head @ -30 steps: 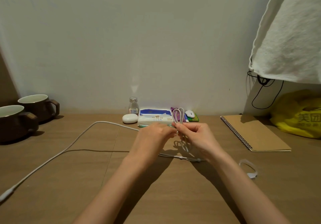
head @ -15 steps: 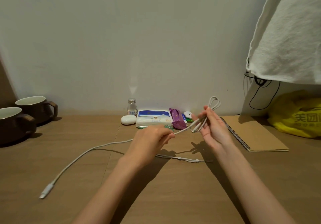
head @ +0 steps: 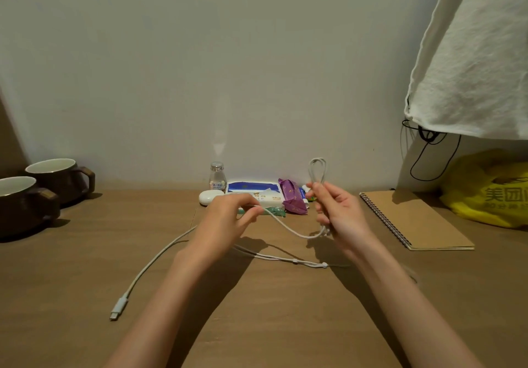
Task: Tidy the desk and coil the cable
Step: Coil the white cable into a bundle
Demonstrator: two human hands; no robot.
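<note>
A white cable [head: 154, 264] lies across the wooden desk [head: 85, 296], its plug end at the front left. My right hand [head: 340, 213] grips a small bundle of cable loops upright, the loops sticking up above the fingers. My left hand [head: 225, 219] pinches the cable a little to the left. The cable sags in a slack curve between the two hands. A thinner white cord [head: 288, 259] lies on the desk under my hands.
Two brown mugs [head: 37, 190] stand at the far left. Against the wall sit a small bottle [head: 217, 177], a white case [head: 210, 196], a tissue pack [head: 254, 189] and a purple packet [head: 293, 199]. A spiral notebook [head: 411, 219], a yellow bag [head: 488, 190] and hanging white cloth [head: 471, 62] are on the right.
The free cable end has been drawn in along the desk toward me and to the right. My right hand turned the loop bundle upright; the cable between the hands now sags.
</note>
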